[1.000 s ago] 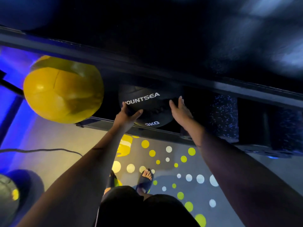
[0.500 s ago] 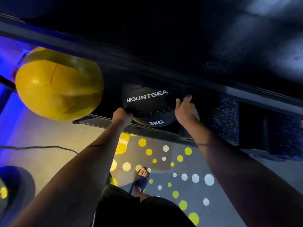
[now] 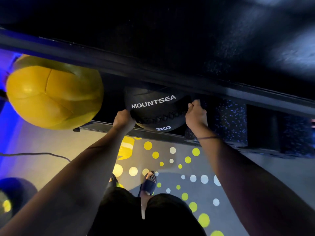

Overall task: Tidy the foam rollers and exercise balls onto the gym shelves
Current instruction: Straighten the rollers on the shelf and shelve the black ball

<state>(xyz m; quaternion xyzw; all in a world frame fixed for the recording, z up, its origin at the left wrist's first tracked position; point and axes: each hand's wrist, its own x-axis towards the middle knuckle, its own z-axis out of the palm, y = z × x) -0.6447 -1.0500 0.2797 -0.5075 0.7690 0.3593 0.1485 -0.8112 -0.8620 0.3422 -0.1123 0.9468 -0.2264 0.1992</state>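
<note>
Black medicine ball [image 3: 153,108], marked MOUNTSEA and 3KG, is being held at the lower shelf level. Its bottom edge is sitting over the front rail [image 3: 100,124] and its top is tucked under the upper shelf beam [image 3: 153,72]. It is being gripped from both sides. The left hand [image 3: 123,120] is curled round the lower-left edge, by the laced seam. The right hand [image 3: 196,114] is curled onto the upper-right edge, fingers closed on the ball's skin. So both grips are closed on the ball; whether the weight is being carried by the rail or the hands cannot be told. Just left of the left-hand grip, across a dark gap, a larger yellow ball [image 3: 52,96] is being carried on the same rail, overhanging it toward the camera. Just right of the right-hand grip, a dark speckled foam piece [image 3: 228,120] is being stored on the same level; roller or block cannot be told. A thin band [image 3: 208,137] is being worn on the right wrist. Below the grips, floor [image 3: 51,142] with yellow and white dots is being stood on, with a foot in a dark slide sandal [image 3: 149,183] under the ball. Further out, lower left of the left-hand grip, a thin cable [image 3: 42,154] is lying across the floor, and a dark ball [image 3: 15,191] is being cut off by the frame edge.
</note>
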